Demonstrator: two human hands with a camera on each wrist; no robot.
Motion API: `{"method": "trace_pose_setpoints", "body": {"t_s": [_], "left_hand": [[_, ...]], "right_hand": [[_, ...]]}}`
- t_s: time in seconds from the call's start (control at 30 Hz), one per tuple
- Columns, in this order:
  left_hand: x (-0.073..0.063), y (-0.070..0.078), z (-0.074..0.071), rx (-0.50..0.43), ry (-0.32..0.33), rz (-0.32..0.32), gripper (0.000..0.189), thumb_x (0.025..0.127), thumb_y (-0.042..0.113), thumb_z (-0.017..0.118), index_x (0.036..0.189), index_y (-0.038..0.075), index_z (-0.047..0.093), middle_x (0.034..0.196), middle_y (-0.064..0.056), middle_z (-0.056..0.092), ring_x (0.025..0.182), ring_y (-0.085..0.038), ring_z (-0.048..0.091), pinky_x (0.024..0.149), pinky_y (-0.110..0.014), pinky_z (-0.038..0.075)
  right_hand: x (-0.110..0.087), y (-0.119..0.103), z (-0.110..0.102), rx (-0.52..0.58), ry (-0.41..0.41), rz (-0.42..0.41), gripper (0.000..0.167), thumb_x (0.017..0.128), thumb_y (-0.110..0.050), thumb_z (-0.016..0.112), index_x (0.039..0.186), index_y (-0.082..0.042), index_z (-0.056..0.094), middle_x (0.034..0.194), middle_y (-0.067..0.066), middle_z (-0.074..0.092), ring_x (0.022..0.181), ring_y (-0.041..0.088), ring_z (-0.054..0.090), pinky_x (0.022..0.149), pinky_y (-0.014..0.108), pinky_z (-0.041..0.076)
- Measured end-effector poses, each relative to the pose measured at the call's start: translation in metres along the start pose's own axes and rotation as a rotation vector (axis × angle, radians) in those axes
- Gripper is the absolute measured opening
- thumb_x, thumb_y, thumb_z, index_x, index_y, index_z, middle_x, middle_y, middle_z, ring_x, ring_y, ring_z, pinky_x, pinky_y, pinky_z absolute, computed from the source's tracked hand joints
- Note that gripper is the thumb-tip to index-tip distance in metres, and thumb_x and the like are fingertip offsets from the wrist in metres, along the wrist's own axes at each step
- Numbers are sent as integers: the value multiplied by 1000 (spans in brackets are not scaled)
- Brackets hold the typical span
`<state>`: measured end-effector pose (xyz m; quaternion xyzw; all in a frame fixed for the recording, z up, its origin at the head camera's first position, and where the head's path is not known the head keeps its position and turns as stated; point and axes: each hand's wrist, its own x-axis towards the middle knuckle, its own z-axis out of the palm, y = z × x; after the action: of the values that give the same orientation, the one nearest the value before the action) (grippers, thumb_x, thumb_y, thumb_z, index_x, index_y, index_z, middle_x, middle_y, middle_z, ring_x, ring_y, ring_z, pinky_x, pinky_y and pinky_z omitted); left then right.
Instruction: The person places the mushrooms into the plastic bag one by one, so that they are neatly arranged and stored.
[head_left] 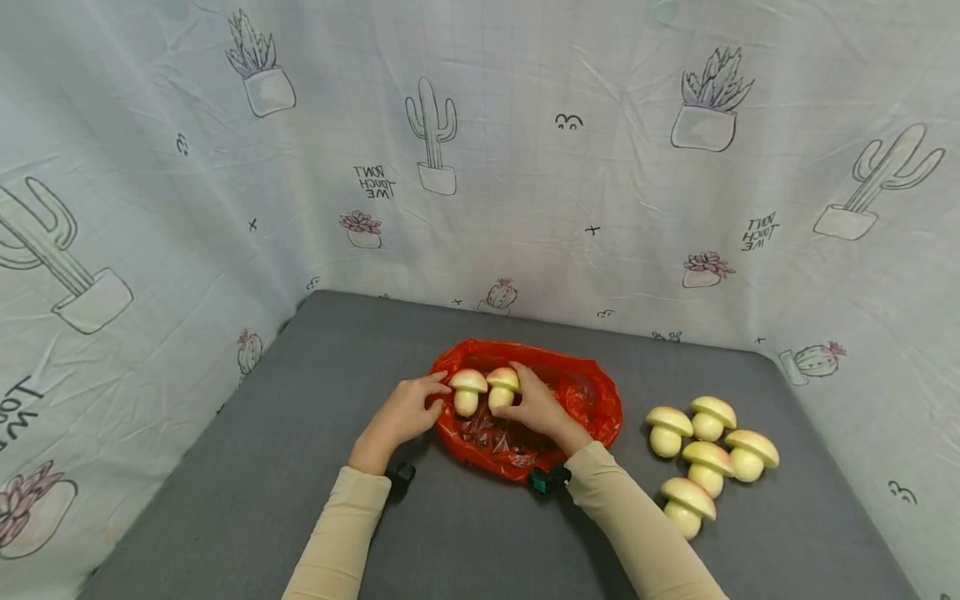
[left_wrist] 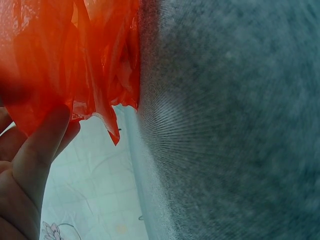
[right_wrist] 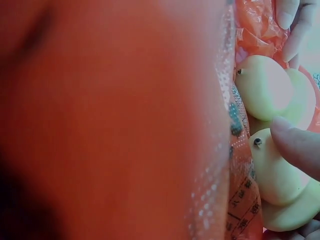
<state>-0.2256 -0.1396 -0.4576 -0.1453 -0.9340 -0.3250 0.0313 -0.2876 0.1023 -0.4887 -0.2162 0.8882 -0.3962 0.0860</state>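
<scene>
A red plastic bag (head_left: 517, 468) lies with its mouth spread wide on the grey table. Inside it, toward the left, two mushroom-shaped pieces with pale stems and yellow-pink caps are side by side: a left mushroom (head_left: 467, 402) and a right mushroom (head_left: 502, 397). My right hand (head_left: 534, 403) holds the right mushroom between thumb and fingers; in the right wrist view its thumb (right_wrist: 297, 147) lies against the pale stem. My left hand (head_left: 408, 410) pinches the bag's left rim, its thumb (left_wrist: 42, 145) over the red film in the left wrist view.
Several more mushrooms (head_left: 705, 463) stand in a group on the table to the right of the bag. A white cloth (head_left: 510, 150) printed with cacti hangs around the back and sides of the grey table (head_left: 300, 467).
</scene>
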Motion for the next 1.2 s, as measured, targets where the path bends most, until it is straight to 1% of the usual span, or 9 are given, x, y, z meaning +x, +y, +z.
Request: {"method": "trace_pose_setpoints", "body": {"t_s": [0.2,0.23,0.37,0.5,0.63,0.7,0.77,0.93,1.2], "left_hand": [[-1,0,0,-14,8,12,33,83,2,57,113,-2,68,137,-16,53,47,-7,21,50,-25,27],[-1,0,0,0,18,23,32,82,3,57,112,-2,68,135,-17,54,48,-7,28,51,-24,29],[-1,0,0,1,26,27,32,82,3,57,111,-3,68,134,-18,55,54,-14,40,53,-26,32],[0,-1,1,12,21,11,31,83,3,58,111,-2,69,135,-15,55,72,-19,56,60,-27,37],[1,-2,1,22,9,-2,30,84,4,59,113,0,69,136,-13,54,64,-13,50,58,-26,35],[1,-3,1,11,-1,-9,31,84,4,58,114,0,68,137,-13,53,52,-10,33,53,-26,31],[0,-2,0,10,-6,-14,32,84,4,58,114,1,68,138,-12,53,49,-8,25,51,-25,29],[-1,0,0,3,-2,-16,33,83,3,57,114,1,68,139,-12,52,47,-7,20,49,-23,28],[-1,0,0,-6,-8,-13,33,83,2,57,115,0,68,139,-13,52,46,-7,19,48,-23,27]], "right_hand": [[-1,1,-1,8,4,34,93,77,-32,78,147,2,26,147,21,35,133,37,37,106,52,33],[-1,1,-1,12,5,37,94,77,-32,78,147,2,26,147,21,35,133,37,37,106,52,33],[-2,0,-3,11,16,36,94,76,-33,78,146,3,27,147,21,36,133,37,37,106,51,33],[-4,-2,-6,1,24,30,94,76,-34,78,146,2,28,147,21,36,134,36,37,107,51,32],[-8,-3,-10,1,43,25,93,74,-34,79,146,-1,31,148,19,37,135,35,35,107,51,31],[-11,-3,-13,19,47,23,91,75,-33,79,146,-1,31,148,18,37,136,34,35,107,51,31],[-14,-3,-16,58,43,28,91,75,-30,79,146,-2,31,148,17,37,136,33,35,108,50,31],[-22,-4,-25,151,44,30,88,77,-26,79,146,-4,29,148,17,37,136,33,36,108,48,32],[-36,-9,-43,177,58,-10,82,80,-18,75,146,-2,29,147,20,37,137,34,34,110,49,28]]}}
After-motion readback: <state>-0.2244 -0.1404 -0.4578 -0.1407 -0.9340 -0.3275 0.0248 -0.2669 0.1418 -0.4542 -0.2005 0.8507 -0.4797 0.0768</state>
